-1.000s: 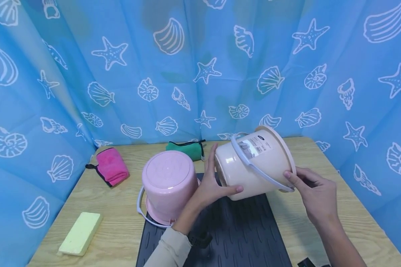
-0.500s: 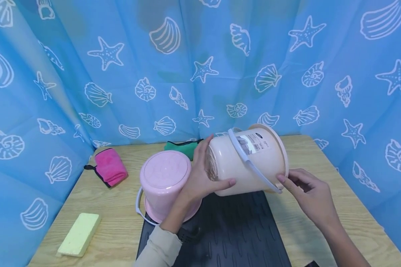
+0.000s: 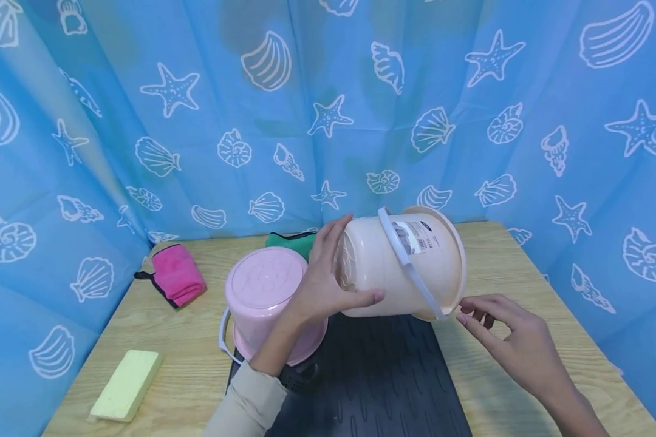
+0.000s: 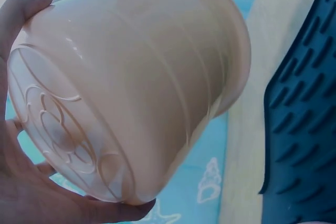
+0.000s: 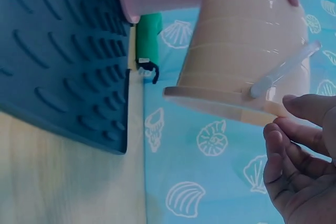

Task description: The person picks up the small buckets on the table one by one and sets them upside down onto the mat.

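A cream bucket [image 3: 410,267] is held on its side above the black ridged mat [image 3: 377,376], its base toward the left and its rim to the right. My left hand [image 3: 325,285] grips the base end, thumb along the lower side and fingers around the far edge; the left wrist view shows the moulded bottom [image 4: 58,129]. Beside the lower rim is my right hand [image 3: 516,340], fingers loosely bent, fingertips close to the edge; contact is hard to tell. The white carrying handle [image 3: 407,261] crosses the bucket's labelled side. A pink bucket [image 3: 265,282] stands upside down behind my left arm.
On the wooden table [image 3: 186,364] lie a folded pink cloth [image 3: 179,276] at back left and a pale yellow sponge block [image 3: 127,385] at front left. A green cloth [image 5: 148,38] lies behind the pink bucket. A blue shell-patterned curtain [image 3: 328,91] surrounds the back and sides.
The cream bucket has shifted left in the head view and tilted closer to level. My right hand's thumb, earlier over the rim, has come away from the bucket's outer wall. My left hand keeps its grip.
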A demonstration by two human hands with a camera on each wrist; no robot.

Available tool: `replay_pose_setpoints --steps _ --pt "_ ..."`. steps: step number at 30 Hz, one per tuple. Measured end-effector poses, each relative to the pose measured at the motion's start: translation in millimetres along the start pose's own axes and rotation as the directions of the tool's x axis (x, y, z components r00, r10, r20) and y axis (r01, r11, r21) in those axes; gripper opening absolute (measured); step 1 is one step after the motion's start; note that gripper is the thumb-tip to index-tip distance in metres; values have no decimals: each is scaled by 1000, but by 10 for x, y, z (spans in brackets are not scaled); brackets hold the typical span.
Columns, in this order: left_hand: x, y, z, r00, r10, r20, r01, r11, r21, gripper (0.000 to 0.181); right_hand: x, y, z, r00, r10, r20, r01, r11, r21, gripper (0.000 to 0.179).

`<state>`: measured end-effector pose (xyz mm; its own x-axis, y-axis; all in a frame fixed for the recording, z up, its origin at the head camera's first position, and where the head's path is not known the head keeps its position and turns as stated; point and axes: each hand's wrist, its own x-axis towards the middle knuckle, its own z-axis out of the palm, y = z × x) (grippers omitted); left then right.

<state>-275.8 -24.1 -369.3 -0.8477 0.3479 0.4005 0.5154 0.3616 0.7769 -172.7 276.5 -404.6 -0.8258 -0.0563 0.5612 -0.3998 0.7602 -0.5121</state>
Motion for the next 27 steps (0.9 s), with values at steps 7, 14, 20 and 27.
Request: replay_pose_setpoints --steps 7,14,20,27 --pt "38 54 -115 999 23 39 -25 998 52 113 -145 -31 81 992 -94 89 94 996 -5 28" --pt "53 83 -183 998 19 62 -27 993 119 113 -335 -37 312 967 -167 193 165 986 22 28" --pt "69 116 -217 995 8 100 -25 985 174 113 -498 36 458 905 -230 359 246 969 1 25" --pt "86 171 -272 990 -5 140 -28 971 236 113 -668 108 543 763 -120 635 163 987 -9 27"
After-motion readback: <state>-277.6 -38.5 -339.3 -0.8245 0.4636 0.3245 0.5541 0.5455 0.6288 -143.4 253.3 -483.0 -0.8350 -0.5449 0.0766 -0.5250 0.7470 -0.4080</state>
